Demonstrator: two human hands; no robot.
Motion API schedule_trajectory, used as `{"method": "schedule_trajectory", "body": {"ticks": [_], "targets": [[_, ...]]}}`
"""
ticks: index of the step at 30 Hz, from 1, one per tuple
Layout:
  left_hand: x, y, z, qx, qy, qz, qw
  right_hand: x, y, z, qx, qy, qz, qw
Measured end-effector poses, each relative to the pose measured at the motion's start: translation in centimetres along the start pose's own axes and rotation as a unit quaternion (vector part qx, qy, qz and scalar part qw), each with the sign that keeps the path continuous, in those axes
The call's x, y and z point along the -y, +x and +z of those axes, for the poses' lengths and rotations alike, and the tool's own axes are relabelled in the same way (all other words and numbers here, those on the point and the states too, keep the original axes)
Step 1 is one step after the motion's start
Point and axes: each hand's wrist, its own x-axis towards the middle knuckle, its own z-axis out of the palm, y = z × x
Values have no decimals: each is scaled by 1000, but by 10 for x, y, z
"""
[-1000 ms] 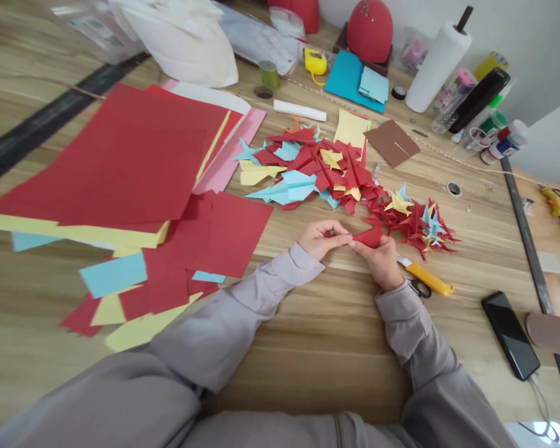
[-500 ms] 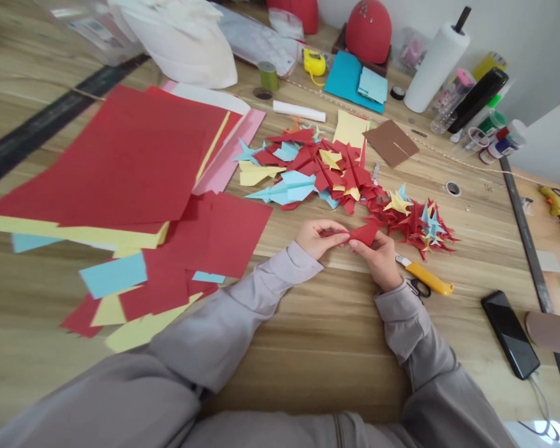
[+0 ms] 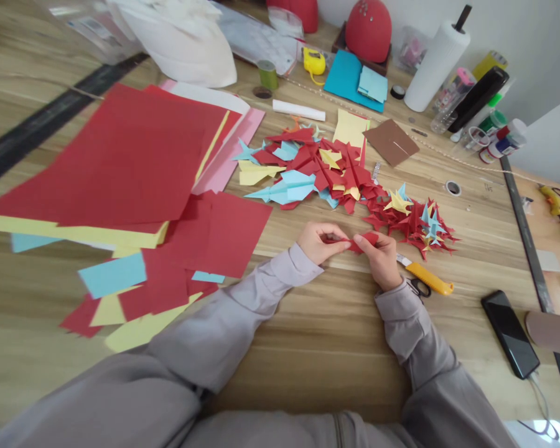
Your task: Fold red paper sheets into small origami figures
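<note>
Red folded piece is held between two hands, just at near side of heap of paper shapes. Left hand: thumb and forefinger together, pinched on left end of piece. Right hand: piece clamped under thumb, other fingers partly hidden. Left of heap: large red sheets. Beyond heap: white roll, brown card. At near side of heap's right end: orange cutter.
</note>
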Motion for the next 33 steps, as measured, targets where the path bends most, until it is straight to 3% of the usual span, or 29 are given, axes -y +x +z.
{"method": "schedule_trajectory", "body": {"ticks": [7, 14, 24, 33], "targets": [[-3, 0, -1, 14, -22, -29, 999, -4, 1, -1, -47, -36, 25, 998], [-4, 0, 0, 17, -18, -39, 999, -10, 4, -3, -65, 2, 26, 998], [-1, 5, -1, -53, -50, -55, 996, -1, 2, 4, 25, -27, 43, 998], [1, 4, 0, -64, -25, -23, 997, -1, 3, 6, -11, -16, 72, 997]]}}
